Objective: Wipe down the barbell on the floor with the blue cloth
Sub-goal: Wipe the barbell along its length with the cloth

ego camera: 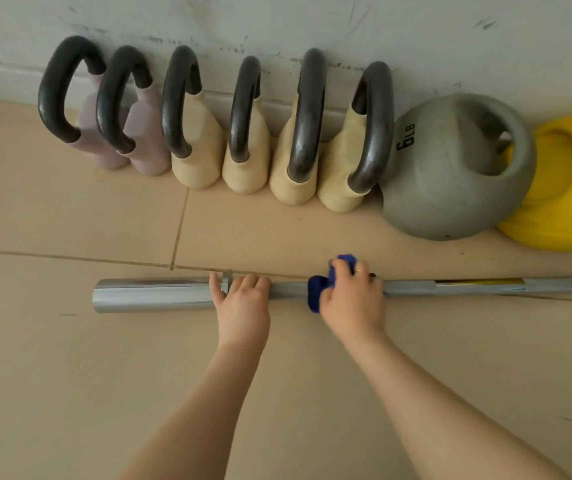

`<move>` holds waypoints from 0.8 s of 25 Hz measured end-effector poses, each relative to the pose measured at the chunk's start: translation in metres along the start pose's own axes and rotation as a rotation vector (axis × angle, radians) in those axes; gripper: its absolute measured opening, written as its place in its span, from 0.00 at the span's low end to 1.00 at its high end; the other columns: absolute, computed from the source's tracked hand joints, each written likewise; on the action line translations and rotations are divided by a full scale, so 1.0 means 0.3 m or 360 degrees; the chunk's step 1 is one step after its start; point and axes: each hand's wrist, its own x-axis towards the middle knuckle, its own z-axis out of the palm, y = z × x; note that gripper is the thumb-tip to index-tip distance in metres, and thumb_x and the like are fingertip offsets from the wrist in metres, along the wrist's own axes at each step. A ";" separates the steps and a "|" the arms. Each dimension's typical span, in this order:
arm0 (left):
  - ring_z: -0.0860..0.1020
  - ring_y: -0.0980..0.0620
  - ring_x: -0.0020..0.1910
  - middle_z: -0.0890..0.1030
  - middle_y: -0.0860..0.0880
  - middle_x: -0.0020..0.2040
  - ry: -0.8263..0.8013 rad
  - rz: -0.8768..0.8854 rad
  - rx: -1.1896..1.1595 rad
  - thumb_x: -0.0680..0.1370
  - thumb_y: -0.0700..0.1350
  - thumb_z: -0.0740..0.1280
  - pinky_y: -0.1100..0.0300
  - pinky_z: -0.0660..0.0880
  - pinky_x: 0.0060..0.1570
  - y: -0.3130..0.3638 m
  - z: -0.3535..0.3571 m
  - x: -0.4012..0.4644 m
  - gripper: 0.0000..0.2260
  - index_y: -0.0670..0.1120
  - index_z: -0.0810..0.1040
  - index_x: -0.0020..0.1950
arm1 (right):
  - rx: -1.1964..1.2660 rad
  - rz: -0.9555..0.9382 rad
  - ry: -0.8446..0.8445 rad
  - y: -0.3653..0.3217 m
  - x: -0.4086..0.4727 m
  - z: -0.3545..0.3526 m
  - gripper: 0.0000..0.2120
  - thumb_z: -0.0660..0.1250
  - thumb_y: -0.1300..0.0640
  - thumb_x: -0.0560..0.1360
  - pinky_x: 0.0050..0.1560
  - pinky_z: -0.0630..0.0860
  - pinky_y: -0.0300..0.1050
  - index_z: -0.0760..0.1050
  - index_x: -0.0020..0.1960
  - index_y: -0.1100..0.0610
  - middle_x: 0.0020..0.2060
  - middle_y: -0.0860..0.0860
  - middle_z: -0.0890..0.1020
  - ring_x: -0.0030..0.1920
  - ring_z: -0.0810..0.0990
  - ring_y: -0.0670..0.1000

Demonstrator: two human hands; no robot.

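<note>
Nearest, two bare forearms reach from the bottom edge across the beige tiled floor (69, 375) to a long chrome steel barbell (152, 294) lying flat on it, parallel to the wall. The left hand (243, 303) rests over the bar at its collar, fingers curled loosely over the top, thumb spread toward the thick sleeve end; a full grip cannot be confirmed. The right hand (353, 299), just beside it on the thinner shaft, is closed around a bunched dark-blue cloth (317, 294) pressed against the bar, cloth showing at both sides of the fist. Beyond, along the foot of the scuffed white wall (312, 19), stand six soft kettlebells with dark handles (243, 133), then a grey ball-shaped weight marked 6 LB (450, 174), then a yellow weight (565, 188) at the right edge.
</note>
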 end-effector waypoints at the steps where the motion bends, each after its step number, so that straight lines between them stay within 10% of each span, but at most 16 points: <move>1: 0.79 0.46 0.31 0.78 0.49 0.29 0.0018 0.0021 0.0022 0.57 0.28 0.72 0.34 0.64 0.61 0.002 -0.008 -0.001 0.15 0.44 0.79 0.37 | -0.0030 -0.0156 0.0005 -0.028 -0.030 0.012 0.22 0.61 0.53 0.74 0.53 0.72 0.53 0.66 0.67 0.54 0.63 0.58 0.69 0.56 0.72 0.64; 4: 0.78 0.45 0.28 0.77 0.48 0.27 0.0067 0.0080 0.0155 0.55 0.27 0.71 0.37 0.68 0.60 0.005 -0.009 -0.010 0.15 0.44 0.79 0.35 | -0.0185 -0.0508 -0.0108 0.060 -0.010 0.004 0.23 0.60 0.56 0.75 0.52 0.74 0.51 0.62 0.69 0.53 0.64 0.57 0.67 0.56 0.73 0.61; 9: 0.77 0.43 0.27 0.76 0.44 0.28 0.0168 0.0189 0.0173 0.53 0.25 0.66 0.37 0.73 0.55 0.016 0.011 -0.005 0.16 0.40 0.79 0.35 | -0.0112 0.0090 -0.0002 0.230 0.035 -0.028 0.19 0.60 0.58 0.75 0.50 0.74 0.50 0.69 0.66 0.53 0.63 0.57 0.68 0.54 0.75 0.62; 14: 0.79 0.40 0.37 0.78 0.43 0.33 0.0149 0.0088 0.0165 0.59 0.27 0.66 0.39 0.72 0.60 0.047 0.023 -0.005 0.13 0.40 0.77 0.40 | -0.0070 -0.0520 -0.0114 0.210 -0.018 0.004 0.23 0.59 0.58 0.75 0.50 0.74 0.49 0.64 0.70 0.49 0.66 0.55 0.66 0.58 0.72 0.59; 20: 0.81 0.43 0.50 0.83 0.43 0.52 0.0123 0.0449 0.0068 0.61 0.40 0.78 0.47 0.74 0.56 0.206 0.105 0.006 0.25 0.43 0.79 0.57 | -0.0054 0.0223 0.0118 0.469 0.097 -0.034 0.21 0.60 0.59 0.76 0.48 0.73 0.51 0.68 0.68 0.53 0.64 0.58 0.68 0.56 0.73 0.61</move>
